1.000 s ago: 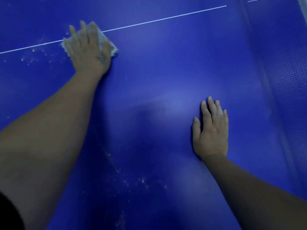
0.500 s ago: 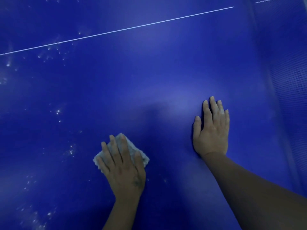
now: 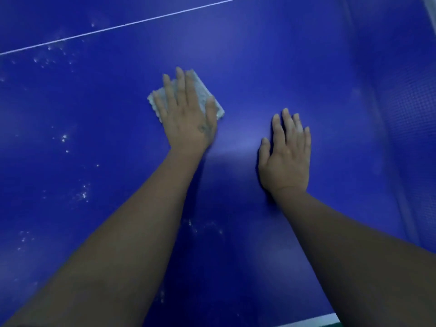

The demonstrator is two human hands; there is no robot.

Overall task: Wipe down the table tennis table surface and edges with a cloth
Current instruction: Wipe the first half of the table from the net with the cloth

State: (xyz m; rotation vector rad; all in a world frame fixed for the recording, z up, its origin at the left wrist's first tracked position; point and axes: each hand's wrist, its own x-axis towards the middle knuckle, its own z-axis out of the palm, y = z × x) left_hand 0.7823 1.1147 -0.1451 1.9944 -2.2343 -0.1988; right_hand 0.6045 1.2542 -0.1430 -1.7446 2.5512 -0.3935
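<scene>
Now left hand pressing cloth flat on table mid-surface, fingers straight. Right hand lying flat, holding nothing. White specks, possibly dust, showing at left.

The left forearm and the right forearm are shown bare, uncovered from wrist to the near edge of view. On the back of the left hand, near the thumb's base, a small dark blurred mark is seen.

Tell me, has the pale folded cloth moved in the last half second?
Yes. The pale folded cloth slid forward towards the thin white line and nearer the flat right hand.
</scene>
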